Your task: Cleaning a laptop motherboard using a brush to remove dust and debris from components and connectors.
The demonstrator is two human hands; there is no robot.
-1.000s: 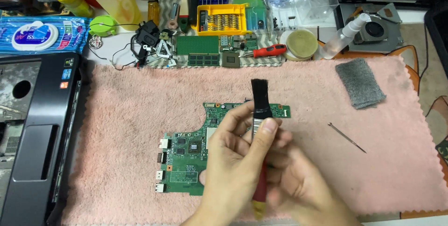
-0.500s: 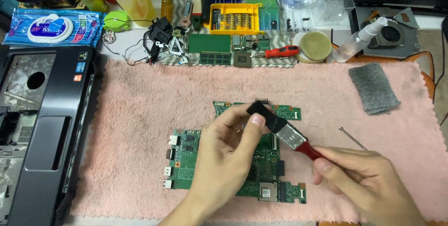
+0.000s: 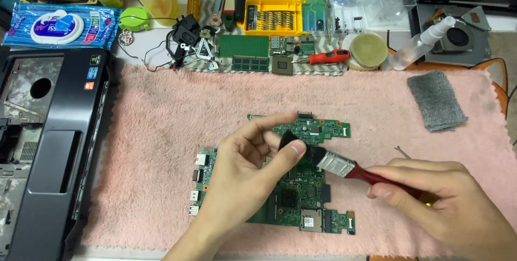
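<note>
A green laptop circuit board [image 3: 301, 196] lies flat on a pink towel [image 3: 156, 148]. My right hand [image 3: 441, 202] grips the red handle of a small paintbrush [image 3: 344, 166] with a metal ferrule, held low over the board and pointing left. My left hand [image 3: 247, 169] pinches the brush's black bristles between thumb and fingers above the board's middle. Part of the board is hidden under my left hand.
A black laptop base [image 3: 43, 148] lies at the left. Along the back stand a yellow bit case [image 3: 274, 16], a red screwdriver [image 3: 328, 56], memory modules [image 3: 245, 48], a spray bottle [image 3: 425, 43] and a wipes pack [image 3: 59, 24]. A grey cloth [image 3: 436, 99] lies right.
The brush has swung from upright to lying nearly level, handle to the right. My right hand has moved out to the right along the handle; my left still holds the bristles.
</note>
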